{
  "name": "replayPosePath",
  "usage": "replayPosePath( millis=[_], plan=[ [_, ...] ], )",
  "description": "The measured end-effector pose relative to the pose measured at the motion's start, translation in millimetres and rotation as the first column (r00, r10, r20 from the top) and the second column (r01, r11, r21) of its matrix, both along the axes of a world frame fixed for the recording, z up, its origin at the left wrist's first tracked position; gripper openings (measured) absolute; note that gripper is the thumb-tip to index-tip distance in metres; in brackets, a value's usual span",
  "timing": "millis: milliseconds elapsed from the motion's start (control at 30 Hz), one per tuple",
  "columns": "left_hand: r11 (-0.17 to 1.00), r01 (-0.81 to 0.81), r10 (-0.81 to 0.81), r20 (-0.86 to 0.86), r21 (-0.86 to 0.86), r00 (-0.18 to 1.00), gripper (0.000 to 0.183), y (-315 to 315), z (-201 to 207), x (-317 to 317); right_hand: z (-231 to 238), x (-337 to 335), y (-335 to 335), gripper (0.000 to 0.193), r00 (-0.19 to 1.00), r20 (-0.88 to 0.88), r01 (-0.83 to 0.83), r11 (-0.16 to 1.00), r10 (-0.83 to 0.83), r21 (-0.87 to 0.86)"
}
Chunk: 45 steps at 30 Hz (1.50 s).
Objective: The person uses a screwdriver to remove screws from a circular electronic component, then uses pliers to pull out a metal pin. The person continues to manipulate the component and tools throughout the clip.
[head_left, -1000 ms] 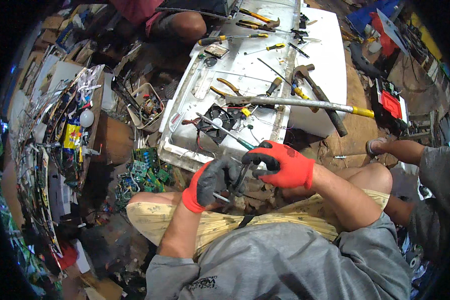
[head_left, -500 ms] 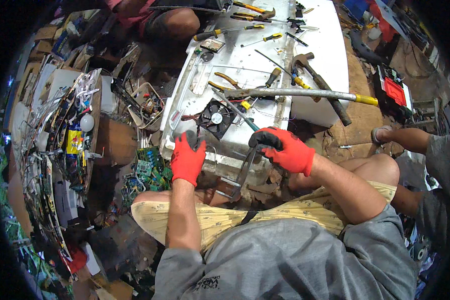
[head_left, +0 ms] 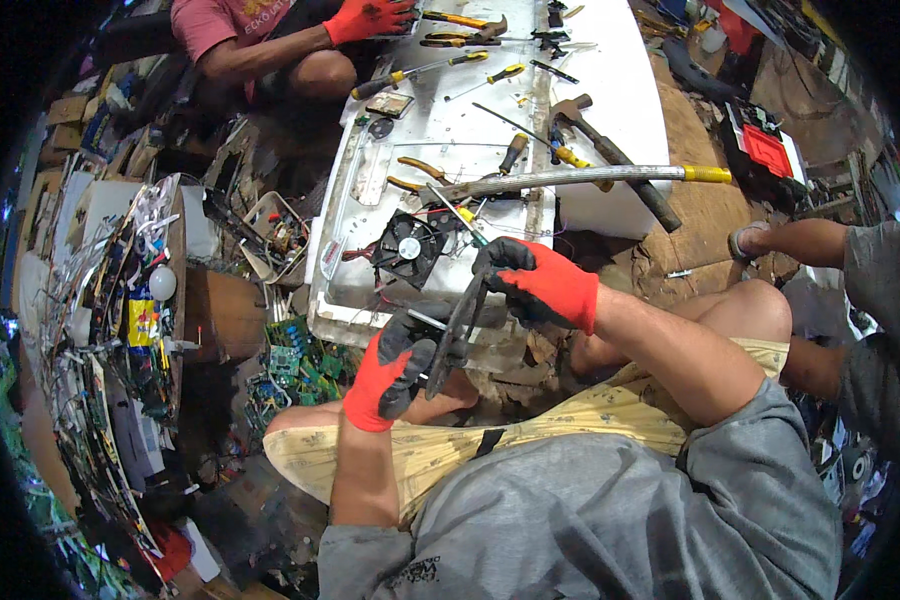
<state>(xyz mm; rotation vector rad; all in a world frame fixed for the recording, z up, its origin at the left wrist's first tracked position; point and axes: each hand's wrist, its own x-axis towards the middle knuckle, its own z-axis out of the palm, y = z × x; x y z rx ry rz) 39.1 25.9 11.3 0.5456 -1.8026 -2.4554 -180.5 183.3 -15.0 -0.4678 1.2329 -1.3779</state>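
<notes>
Both my hands wear red gloves with dark palms and fingertips. My right hand (head_left: 542, 285) pinches the upper end of a thin, dark, flat part (head_left: 458, 335), holding it tilted over my lap at the table's near edge. Closed round its lower portion is my left hand (head_left: 395, 365); its fingers partly cover the part. Light metal strips show beside it. Beyond my hands, a black square fan (head_left: 410, 247) with wires lies on the white work surface (head_left: 370, 285). A slim screwdriver (head_left: 457, 211) rests just past my right hand.
A long metal bar (head_left: 590, 178) and a hammer (head_left: 620, 160) lie across the surface, beside pliers (head_left: 417, 173) and several screwdrivers. Another person's gloved hand (head_left: 370, 18) is at the far left edge. Green circuit boards (head_left: 290, 360) are piled at left.
My left hand has come down and right onto the dark part, which is raised and turned. The view has shifted slightly. The other person's gloved hand has come into view.
</notes>
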Motion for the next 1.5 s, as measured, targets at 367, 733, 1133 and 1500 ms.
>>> replayPosePath(
  millis=[367, 733, 1133, 1500],
  plan=[
    [0.985, -0.080, 0.067, 0.091, 0.154, 0.994, 0.032, -4.8, -7.6, 5.0, -20.0, 14.8, -2.4, 0.051, 0.723, -0.684, 0.077, 0.995, -0.097, -0.059],
    [0.949, -0.208, 0.206, 0.035, 0.238, 0.978, 0.036, -25.6, -36.4, 15.5, 78.5, -4.7, 98.2, 0.056, 0.783, -0.608, -0.143, 0.989, 0.135, 0.035],
    [0.971, -0.214, 0.203, 0.110, 0.106, 0.973, 0.023, -16.6, -13.1, 0.2, 53.3, 5.9, 118.0, 0.048, 0.794, -0.598, -0.099, 0.994, 0.104, 0.042],
    [0.977, -0.212, 0.213, 0.115, -0.026, 0.970, 0.024, -23.2, -29.0, 0.7, 46.4, 8.2, 117.7, 0.049, 0.823, -0.566, -0.078, 0.997, 0.047, -0.030]
  ],
)
